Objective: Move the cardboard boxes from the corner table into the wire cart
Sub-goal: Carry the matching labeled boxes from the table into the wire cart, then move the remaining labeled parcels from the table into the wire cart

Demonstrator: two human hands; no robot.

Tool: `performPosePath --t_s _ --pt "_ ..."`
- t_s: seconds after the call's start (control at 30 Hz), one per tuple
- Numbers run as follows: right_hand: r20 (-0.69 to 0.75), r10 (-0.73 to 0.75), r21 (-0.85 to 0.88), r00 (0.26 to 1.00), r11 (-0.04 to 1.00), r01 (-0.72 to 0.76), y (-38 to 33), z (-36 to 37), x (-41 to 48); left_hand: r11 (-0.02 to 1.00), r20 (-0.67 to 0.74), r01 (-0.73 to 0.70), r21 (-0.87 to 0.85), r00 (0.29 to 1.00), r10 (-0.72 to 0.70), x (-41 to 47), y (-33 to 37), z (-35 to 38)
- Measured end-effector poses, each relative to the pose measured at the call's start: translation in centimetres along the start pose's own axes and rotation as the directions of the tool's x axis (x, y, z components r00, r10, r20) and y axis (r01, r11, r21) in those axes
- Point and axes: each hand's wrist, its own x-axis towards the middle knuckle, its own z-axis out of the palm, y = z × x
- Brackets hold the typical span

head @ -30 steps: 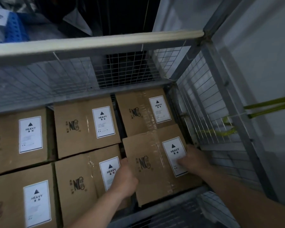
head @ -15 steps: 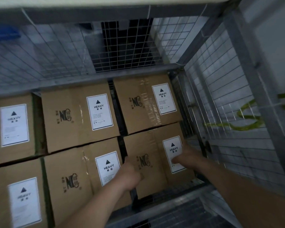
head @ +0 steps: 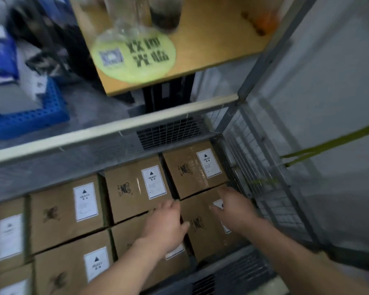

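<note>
Change: the near-right box (head: 200, 228), tilted and held at both sides a second ago, now lies flat in its row. Both hands have loosened, and the view has swung up to take in the table.
Writing: white labels (head: 153, 182) on the box tops read "HEAVY" under a black triangle; the smaller print is too blurred to read. A black logo (head: 184, 169) like "NC" is printed beside them. The round yellow-green sign (head: 134, 58) at 12 o'clock carries a QR code and black Chinese characters, seen upside down.
Left grip (head: 164, 222): fingers loose and spread, holding nothing, over the near-right box's left edge at 6 o'clock.
Right grip (head: 234, 209): fingers straight, holding nothing, over that box's label at 5 o'clock; blur hides whether it touches.
Wire cart (head: 243, 167): holds the boxes (head: 126, 188) in two rows, tops up, close together.
Table (head: 211, 45): wooden, beyond the cart at 12 o'clock, with the sign and glass vessels (head: 165, 11) on it.
Elsewhere: blue perforated crate (head: 30, 120) at 9 o'clock; yellow-green strap (head: 328, 143) at 3 o'clock.
</note>
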Motion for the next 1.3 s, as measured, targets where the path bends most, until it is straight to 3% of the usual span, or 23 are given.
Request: performPosePath --t_s 0.27,0.53,0.9,1.3 --pt "-0.290 0.003 -0.073 0.957 0.997 -0.025 -9.7 -9.9 -12.0 0.940 -0.211 -0.150 0.305 0.952 0.221 -9.4 3.0 -16.1" --pt "-0.487 -0.001 -0.084 0.873 0.995 -0.046 -14.0 -16.8 -22.5 0.866 -0.280 -0.285 0.411 0.864 0.418 -17.0 7.8 -23.8" --pt "-0.662 0.084 -0.042 0.745 0.988 -0.148 -11.6 -18.7 -35.9 0.764 -0.327 -0.423 0.488 0.722 0.609 -25.5 15.9 -23.9" --pt "-0.751 0.216 0.035 0.623 0.956 -0.290 -6.5 -17.7 -51.2 0.626 -0.310 -0.585 0.516 0.554 0.773 -37.7 24.1 -20.7"
